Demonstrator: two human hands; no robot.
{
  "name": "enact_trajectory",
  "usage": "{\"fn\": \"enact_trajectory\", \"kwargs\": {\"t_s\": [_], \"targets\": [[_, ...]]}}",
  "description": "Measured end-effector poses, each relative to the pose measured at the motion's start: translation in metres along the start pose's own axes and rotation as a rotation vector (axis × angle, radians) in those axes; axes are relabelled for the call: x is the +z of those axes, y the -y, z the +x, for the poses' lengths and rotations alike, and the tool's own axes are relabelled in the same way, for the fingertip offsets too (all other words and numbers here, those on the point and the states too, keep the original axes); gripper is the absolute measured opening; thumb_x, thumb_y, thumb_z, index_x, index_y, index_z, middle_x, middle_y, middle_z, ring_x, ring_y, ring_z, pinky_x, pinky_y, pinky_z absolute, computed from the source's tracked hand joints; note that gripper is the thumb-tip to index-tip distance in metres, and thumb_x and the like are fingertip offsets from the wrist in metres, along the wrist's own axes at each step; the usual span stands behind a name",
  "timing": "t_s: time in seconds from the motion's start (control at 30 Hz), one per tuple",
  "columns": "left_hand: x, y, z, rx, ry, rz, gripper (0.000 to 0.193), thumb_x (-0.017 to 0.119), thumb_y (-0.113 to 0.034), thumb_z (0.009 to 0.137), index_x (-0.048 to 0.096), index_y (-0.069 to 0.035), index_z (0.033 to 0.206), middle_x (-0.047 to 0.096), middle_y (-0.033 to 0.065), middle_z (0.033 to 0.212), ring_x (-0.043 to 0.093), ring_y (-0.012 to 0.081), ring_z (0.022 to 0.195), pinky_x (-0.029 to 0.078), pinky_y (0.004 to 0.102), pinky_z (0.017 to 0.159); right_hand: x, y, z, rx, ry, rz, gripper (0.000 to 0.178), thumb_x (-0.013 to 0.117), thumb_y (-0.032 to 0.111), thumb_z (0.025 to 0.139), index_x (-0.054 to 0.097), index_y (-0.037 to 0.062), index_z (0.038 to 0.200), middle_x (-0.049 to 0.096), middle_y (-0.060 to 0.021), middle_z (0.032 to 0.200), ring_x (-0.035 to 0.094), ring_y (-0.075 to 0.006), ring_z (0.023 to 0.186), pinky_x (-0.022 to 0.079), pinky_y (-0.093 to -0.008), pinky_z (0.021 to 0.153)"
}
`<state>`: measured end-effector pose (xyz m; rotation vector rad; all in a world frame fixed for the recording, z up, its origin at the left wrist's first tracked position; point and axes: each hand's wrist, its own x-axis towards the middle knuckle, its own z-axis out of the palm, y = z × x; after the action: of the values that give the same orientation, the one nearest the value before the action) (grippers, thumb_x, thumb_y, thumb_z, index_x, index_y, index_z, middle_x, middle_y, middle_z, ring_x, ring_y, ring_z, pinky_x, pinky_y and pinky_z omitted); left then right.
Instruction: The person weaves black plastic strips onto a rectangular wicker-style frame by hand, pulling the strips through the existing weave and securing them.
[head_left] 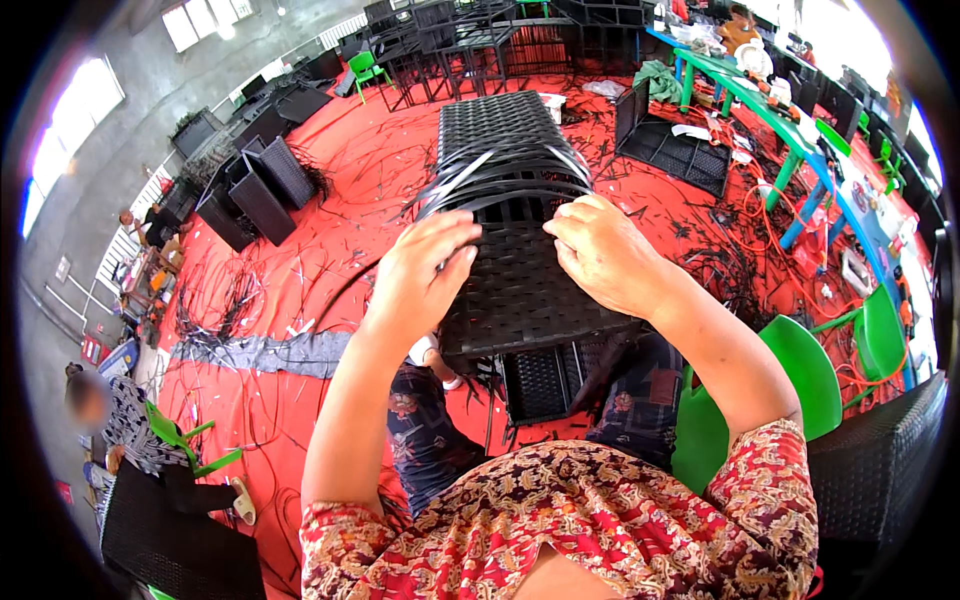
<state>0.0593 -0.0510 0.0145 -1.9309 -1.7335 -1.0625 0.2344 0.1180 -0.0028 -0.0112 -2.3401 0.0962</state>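
In front of me lies a long black woven furniture panel, woven at its near and far ends. Across its middle, dark frame bars show in a gap, and a bundle of loose flat black plastic strips arches over just beyond it. My left hand hovers at the panel's left side, thumb apart from the fingers, with nothing seen between them. At the right edge of the gap, the fingers of my right hand are curled against the thumb near the strips. Whatever they pinch is hidden.
Strip scraps litter the red floor covering. Green chairs stand close on my right, beyond them a long table with clutter. Black woven pieces stand at the left. A seated person is at the lower left.
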Motion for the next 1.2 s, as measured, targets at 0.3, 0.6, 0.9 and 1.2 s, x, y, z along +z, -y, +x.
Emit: {"fn": "enact_trajectory", "kwargs": {"t_s": [0.3, 0.6, 0.9, 1.2], "targets": [[0.026, 0.013, 0.007, 0.018, 0.081, 0.206, 0.023, 0.063, -0.014, 0.081, 0.065, -0.002, 0.101, 0.063, 0.0117, 0.096, 0.058, 0.0270, 0.093, 0.041, 0.0379, 0.086, -0.048, -0.042, -0.006, 0.441, -0.170, 0.534, 0.012, 0.060, 0.006, 0.086, 0.064, 0.0014, 0.097, 0.064, -0.0038, 0.081, 0.058, -0.0087, 0.075, 0.047, -0.0243, 0.068], [0.016, 0.006, 0.006, -0.071, 0.154, 0.206, 0.023, 0.061, -0.014, 0.082, 0.065, -0.002, 0.102, 0.063, 0.0120, 0.099, 0.057, 0.0285, 0.094, 0.040, 0.0371, 0.085, -0.005, -0.040, 0.040, 0.212, 0.223, 0.425, 0.018, 0.065, 0.017, 0.081, 0.065, 0.0037, 0.093, 0.062, -0.0086, 0.082, 0.059, -0.0225, 0.076, 0.047, -0.0328, 0.074], [0.000, -0.002, 0.031, -0.019, 0.313, 0.224, 0.020, 0.062, -0.016, 0.083, 0.067, -0.003, 0.096, 0.064, 0.0135, 0.101, 0.058, 0.0301, 0.095, 0.043, 0.0371, 0.087, -0.090, -0.107, 0.011, 0.199, -0.348, 1.818, 0.026, 0.057, 0.032, 0.092, 0.058, 0.0059, 0.094, 0.046, 0.0030, 0.072, 0.046, -0.0111, 0.072, 0.042, -0.0300, 0.074], [0.047, -0.005, 0.096, 0.288, 0.355, 0.240, 0.014, 0.063, -0.015, 0.072, 0.073, -0.011, 0.081, 0.038, 0.0091, 0.143, 0.033, 0.0313, 0.130, 0.023, 0.0434, 0.107, -0.135, -0.129, -0.036, -0.102, -0.540, 2.024, 0.019, 0.052, 0.023, 0.094, 0.057, 0.0057, 0.092, 0.042, 0.0017, 0.072, 0.041, -0.0127, 0.073, 0.037, -0.0268, 0.072]]}}
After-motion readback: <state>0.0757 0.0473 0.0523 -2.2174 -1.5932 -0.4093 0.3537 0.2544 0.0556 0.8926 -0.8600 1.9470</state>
